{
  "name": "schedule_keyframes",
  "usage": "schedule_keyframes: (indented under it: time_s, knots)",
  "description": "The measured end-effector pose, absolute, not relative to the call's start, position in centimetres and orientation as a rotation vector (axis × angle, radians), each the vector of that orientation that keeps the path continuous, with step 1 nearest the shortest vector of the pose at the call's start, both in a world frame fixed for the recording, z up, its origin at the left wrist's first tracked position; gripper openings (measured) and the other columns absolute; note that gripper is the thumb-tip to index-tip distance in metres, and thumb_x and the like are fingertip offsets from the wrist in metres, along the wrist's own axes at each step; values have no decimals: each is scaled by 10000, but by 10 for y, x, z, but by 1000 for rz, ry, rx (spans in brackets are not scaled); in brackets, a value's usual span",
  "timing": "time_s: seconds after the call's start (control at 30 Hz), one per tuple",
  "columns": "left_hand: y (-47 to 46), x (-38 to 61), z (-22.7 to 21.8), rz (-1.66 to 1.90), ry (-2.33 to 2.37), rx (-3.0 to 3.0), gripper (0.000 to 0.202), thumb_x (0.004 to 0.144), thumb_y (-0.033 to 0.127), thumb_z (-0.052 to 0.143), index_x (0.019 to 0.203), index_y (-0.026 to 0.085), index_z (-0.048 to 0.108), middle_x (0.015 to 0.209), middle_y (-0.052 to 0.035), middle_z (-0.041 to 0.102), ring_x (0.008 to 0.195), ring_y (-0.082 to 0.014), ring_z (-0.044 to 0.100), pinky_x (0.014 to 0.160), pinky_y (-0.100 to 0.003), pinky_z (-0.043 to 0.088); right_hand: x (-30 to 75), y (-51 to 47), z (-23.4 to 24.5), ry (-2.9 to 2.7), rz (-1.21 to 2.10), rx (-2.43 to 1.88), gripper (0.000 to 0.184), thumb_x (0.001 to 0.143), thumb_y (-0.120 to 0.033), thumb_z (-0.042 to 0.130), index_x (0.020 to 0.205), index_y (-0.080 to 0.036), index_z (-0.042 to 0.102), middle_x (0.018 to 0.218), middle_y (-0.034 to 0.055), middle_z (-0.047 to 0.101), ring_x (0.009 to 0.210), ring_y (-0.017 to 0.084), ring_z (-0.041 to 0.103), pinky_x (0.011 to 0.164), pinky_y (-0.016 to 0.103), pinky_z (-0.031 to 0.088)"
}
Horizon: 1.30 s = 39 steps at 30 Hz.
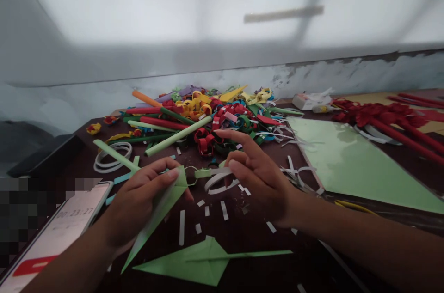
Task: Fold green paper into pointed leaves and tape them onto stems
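My left hand [138, 200] is closed on a folded light green paper piece [163, 212] with a long pointed end that hangs toward me. Small green paper loops [196, 175] run from its upper edge toward my right hand [263, 173]. Thumb and curled fingers of that hand pinch a strip of white tape [220, 171], with the index finger stretched out; a loop of the tape curls below. In front of me on the dark table lies another green folded paper piece [194, 260], pointed at the left and with a thin stem at the right.
Behind my hands is a heap of coloured paper chains and rolled tubes [215, 119]. White tape rings [113, 156] and a phone with a timer [76, 219] are at left. At right are a green sheet [354, 159] and red paper decorations [385, 115]. White scraps [225, 210] dot the table.
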<state>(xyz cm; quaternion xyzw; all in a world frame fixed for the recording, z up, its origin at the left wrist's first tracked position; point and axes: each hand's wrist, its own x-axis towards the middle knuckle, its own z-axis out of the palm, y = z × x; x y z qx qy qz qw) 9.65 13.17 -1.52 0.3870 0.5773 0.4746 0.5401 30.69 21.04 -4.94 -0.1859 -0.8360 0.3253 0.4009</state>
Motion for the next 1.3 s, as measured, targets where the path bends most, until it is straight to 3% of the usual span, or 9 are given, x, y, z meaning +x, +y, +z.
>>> schedule_keyframes:
  time_s: [0.07,0.2,0.3,0.43,0.6,0.73,0.87,1.13,1.3]
  knots:
    - [132,96,-16,1164,1384,920,228,846,360,712,870,194,558,681,-34,736,495,-80,570,475,-136,461,304,212,-53,-2042,882,-466,526,976,-111,366,1486,-222,304,693,-71,445,532,118,420,503,246,376]
    - [135,95,-22,1172,1350,972,312,821,437,750,848,202,547,644,-13,720,464,-93,561,443,-168,483,302,209,-56,-2160,596,-351,432,839,-80,551,1250,-210,581,767,-22,601,695,149,556,687,304,466]
    - [135,97,-26,1127,1339,1088,374,826,499,751,772,193,544,600,-8,713,409,-77,533,392,-145,431,303,203,-53,-2368,416,-296,151,906,-289,646,1016,-191,679,795,32,662,771,189,602,802,378,455]
    - [130,103,-28,1080,1368,1280,355,816,481,767,714,187,596,578,17,699,419,-73,541,388,-135,402,302,200,-49,-2341,529,-381,400,940,-571,617,896,-177,668,863,63,709,848,214,618,843,391,424]
    - [128,107,-29,1023,1362,1387,394,821,500,752,633,173,636,540,37,627,438,-55,525,404,-123,381,297,204,-51,-2105,950,-412,301,986,-334,555,728,-187,607,680,-9,613,635,120,555,632,249,423]
    - [130,103,-33,1074,1276,1342,319,896,503,677,795,203,715,681,11,711,589,-88,635,554,-152,504,298,215,-53,-1754,1048,-656,240,919,-324,602,718,-195,580,621,-44,531,551,96,459,508,211,360]
    - [128,101,-36,1082,1292,1265,237,910,451,686,890,220,734,803,-16,779,693,-129,722,676,-214,587,300,230,-54,-1534,1081,-696,252,903,-390,632,747,-193,605,660,-35,549,586,101,478,528,208,393]
    - [132,109,-41,1076,1241,1061,243,826,448,783,859,213,733,811,-49,803,715,-150,756,662,-192,598,297,237,-51,-1259,1310,-665,409,774,-564,776,769,-205,581,629,-46,606,500,84,504,450,197,389]
    - [133,113,-43,1153,1203,876,208,803,382,803,927,220,761,851,-57,794,748,-204,757,667,-285,607,289,209,-53,-1526,1334,-665,287,740,-409,854,777,-175,691,675,3,688,584,114,611,520,216,481]
